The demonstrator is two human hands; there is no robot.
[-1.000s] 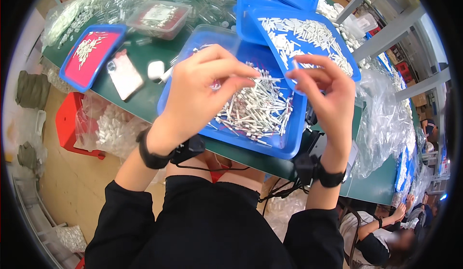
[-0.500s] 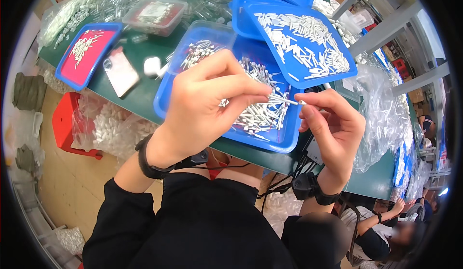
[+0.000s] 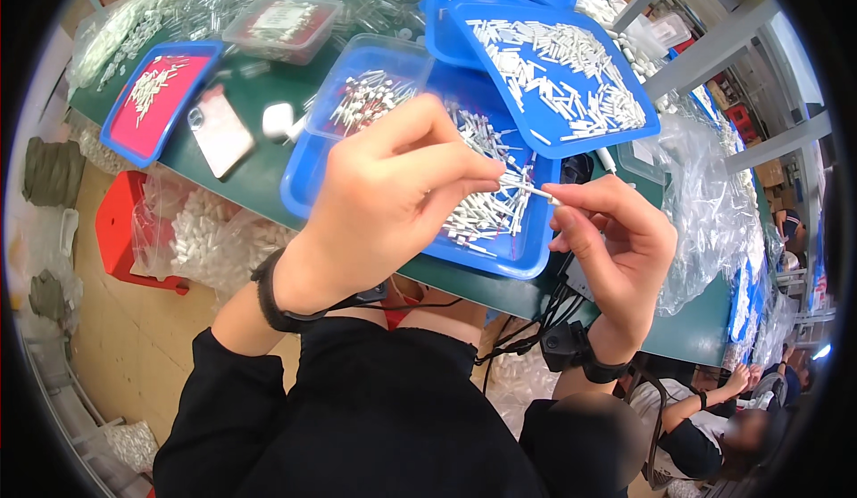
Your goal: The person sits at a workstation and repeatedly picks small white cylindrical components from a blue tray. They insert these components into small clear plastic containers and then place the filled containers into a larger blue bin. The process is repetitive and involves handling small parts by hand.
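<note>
Over a blue tray (image 3: 527,268) of small white sticks, my left hand (image 3: 388,195) is closed in a pinch on a slim white stick (image 3: 528,190). The stick points right, toward my right hand (image 3: 625,244). There, thumb and forefinger pinch a small white tip piece (image 3: 554,201), which meets the stick's end. Whether the stick goes inside that piece is too small to tell. Loose white sticks (image 3: 478,217) fill the tray below, partly hidden by my left hand. A clear box (image 3: 357,52) of similar sticks rests at the tray's far left.
A slanted blue tray (image 3: 585,150) holding many plain white sticks overlaps the far right side. To the left lie a phone (image 3: 223,136), a white earphone case (image 3: 278,120) and a red-lined blue tray (image 3: 134,150). Cables (image 3: 553,297) hang off the near table edge. Another person (image 3: 687,427) sits lower right.
The stick's end and the small tip piece, slightly apart before, now meet at my right fingertips. My right hand has moved a little; my left hand keeps its pinch.
</note>
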